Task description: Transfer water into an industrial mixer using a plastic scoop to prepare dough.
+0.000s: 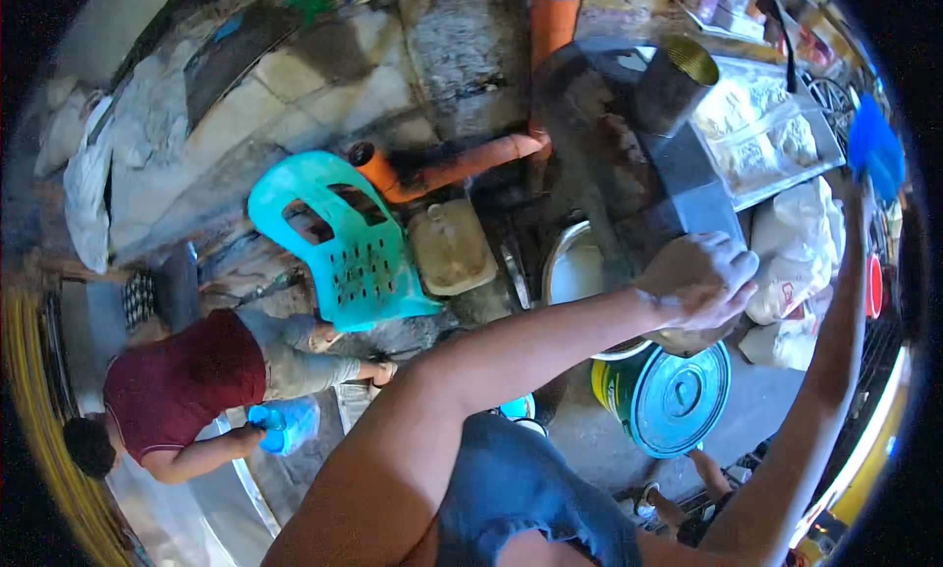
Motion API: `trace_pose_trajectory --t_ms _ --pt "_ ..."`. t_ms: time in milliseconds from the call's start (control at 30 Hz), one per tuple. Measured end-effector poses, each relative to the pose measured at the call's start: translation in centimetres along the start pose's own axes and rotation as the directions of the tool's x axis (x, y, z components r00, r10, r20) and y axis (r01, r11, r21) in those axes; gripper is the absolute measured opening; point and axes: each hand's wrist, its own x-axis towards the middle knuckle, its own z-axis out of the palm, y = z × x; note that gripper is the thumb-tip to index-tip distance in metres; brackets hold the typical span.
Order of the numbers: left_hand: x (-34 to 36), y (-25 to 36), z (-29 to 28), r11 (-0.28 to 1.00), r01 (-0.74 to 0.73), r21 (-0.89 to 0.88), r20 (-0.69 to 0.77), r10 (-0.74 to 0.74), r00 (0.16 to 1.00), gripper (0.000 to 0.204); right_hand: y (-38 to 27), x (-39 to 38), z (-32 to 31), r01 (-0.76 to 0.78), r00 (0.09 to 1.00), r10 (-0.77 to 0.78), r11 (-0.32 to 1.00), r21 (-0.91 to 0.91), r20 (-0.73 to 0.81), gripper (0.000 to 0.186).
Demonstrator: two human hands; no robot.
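Note:
My left hand (702, 282) is closed with the fingers curled in, over the near edge of a dark worktable (589, 125). Whitish powder seems to coat it, and what it holds, if anything, is hidden. Below it stands a yellow-and-green bucket with a teal lid (680, 400); a pale round basin (580, 262) is to its left. My right arm reaches up along the right side. At its end a bright blue covering or object (876, 154) hides my right hand, so its fingers do not show. White plastic bags (791, 248) lie between the two arms.
A tin can (678, 85) and a tray of white, wrapped-looking contents (766, 130) are on the worktable. Left of it are a turquoise plastic chair (368, 272) and an orange pipe (471, 164). A person in maroon (187, 380) bends at left, holding a blue container (280, 427).

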Motion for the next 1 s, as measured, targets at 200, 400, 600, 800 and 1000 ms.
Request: trace_pose_trajectory --t_ms 200,400,600,800,1000 --pt "0.2 2.5 2.2 0.981 -0.108 -0.162 -0.119 0.089 0.989 0.014 0.5 -11.9 17.9 0.022 0.985 -0.034 0.997 -0.069 -0.171 0.028" --pt "-5.1 -1.9 -5.8 0.92 -0.115 -0.375 -0.285 0.004 0.959 0.019 18.3 -31.9 35.8 0.073 0.97 -0.095 0.992 -0.104 -0.225 0.029" --pt "-6.5 -19.3 -29.3 0.923 0.294 0.25 -0.432 -0.165 0.887 0.025 14.7 -28.7 55.1 -0.017 0.995 0.032 0.987 -0.161 0.093 0.023" --pt "0.1 -37.9 -51.4 0.583 0.122 0.803 -0.173 0.032 0.984 0.063 -2.8 -20.9 81.3 0.315 0.718 -0.165 0.943 -0.104 0.676 0.019" --pt "6.3 -40.8 -47.0 0.799 0.214 0.563 0.239 -0.405 0.883 0.033 -16.7 -12.6 92.2 0.295 0.79 -0.292 0.952 0.083 0.539 0.017"
